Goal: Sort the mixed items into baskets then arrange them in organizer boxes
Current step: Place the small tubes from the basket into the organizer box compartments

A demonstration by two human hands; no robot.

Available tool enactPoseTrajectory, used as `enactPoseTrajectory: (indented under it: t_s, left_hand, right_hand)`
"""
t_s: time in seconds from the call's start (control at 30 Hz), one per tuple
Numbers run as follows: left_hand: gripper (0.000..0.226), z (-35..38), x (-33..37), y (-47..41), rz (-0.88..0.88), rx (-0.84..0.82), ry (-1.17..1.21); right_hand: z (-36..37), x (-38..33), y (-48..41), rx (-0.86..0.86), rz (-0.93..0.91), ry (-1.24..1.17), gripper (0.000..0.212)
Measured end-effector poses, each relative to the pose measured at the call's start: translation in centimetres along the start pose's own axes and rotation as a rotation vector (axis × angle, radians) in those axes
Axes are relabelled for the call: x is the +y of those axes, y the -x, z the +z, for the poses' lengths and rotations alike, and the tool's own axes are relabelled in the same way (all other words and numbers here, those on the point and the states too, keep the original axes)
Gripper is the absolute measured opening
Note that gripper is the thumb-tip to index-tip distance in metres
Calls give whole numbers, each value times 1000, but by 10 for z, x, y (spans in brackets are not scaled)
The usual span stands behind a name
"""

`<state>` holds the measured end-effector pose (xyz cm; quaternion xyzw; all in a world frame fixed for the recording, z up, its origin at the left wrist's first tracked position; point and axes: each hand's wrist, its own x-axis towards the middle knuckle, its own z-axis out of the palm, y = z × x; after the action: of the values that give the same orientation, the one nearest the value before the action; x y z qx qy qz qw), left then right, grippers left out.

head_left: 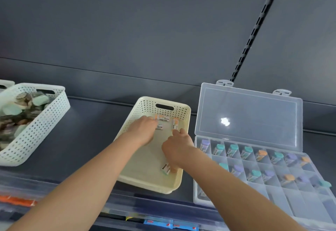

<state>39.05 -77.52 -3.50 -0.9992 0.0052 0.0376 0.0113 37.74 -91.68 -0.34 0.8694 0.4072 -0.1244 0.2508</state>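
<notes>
Dark grey shelf (87, 139), matt, backed by a grey panel with a slotted rail (254, 30). Nearest edge: clear plastic strip, coloured packets blurred beneath, not identified.

Cream basket (145, 179) at centre, perforated walls, nearly emptied. Right hand (177, 150) down inside near the front right corner, fingers curled on a small labelled tube (166, 169); grip partly hidden, judged closed on it. Left hand (143, 130) further in, palm down, fingers bent over more labelled tubes (163, 119) at the far wall; whether grasping or merely resting on them cannot be told.

Clear organizer box (236, 199) just beside the basket on the right, lid (249, 114) propped open. Two far rows of compartments mostly filled with tubes capped purple, teal and orange; near compartments bare.

White basket (45, 127) well apart on the left, heaped with pale green and brownish pieces, not identified.

Judgement on handling: tubes light, rigid, smooth and round, liable to roll and slip on the flat basket floor. Best taken by pinching across the body near the cap, then lowered cap-up into a free compartment. Thin dividers leave little room for fingers.
</notes>
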Motion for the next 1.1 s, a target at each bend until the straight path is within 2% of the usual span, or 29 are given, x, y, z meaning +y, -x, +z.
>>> enactPoseTrajectory:
  t_s: [0.13, 0.23, 0.4, 0.53, 0.63, 0.8, 0.9, 1.0, 1.1]
  left_hand:
    - [31, 11, -9, -10, -50, 35, 46]
    - [27, 14, -13, -14, -95, 15, 93]
    - [35, 17, -10, -13, -126, 20, 177]
    - [16, 5, -8, -4, -150, 21, 320]
    - [13, -15, -1, 9, -156, 155, 462]
    - [13, -57, 48, 50, -11, 454, 643]
    - [20, -70, 94, 76, 135, 482, 696]
    - [29, -71, 141, 94, 183, 484, 669]
    - [17, -64, 181, 106, 196, 473, 655]
  right_hand:
    - [1, 2, -8, 6, -28, -5, 52]
    - [0, 5, -6, 112, -30, -217, 42]
    - [-5, 12, 13, 302, 27, -645, 23]
    - [-4, 23, 39, 484, 52, -816, 22]
    - [5, 38, 64, 582, 89, -875, 25]
    - [29, 63, 112, 788, 222, -993, 18]
    - [49, 75, 140, 889, 231, -995, 13]
    - [71, 87, 166, 929, 221, -974, 14]
    - [95, 98, 186, 945, 236, -965, 15]
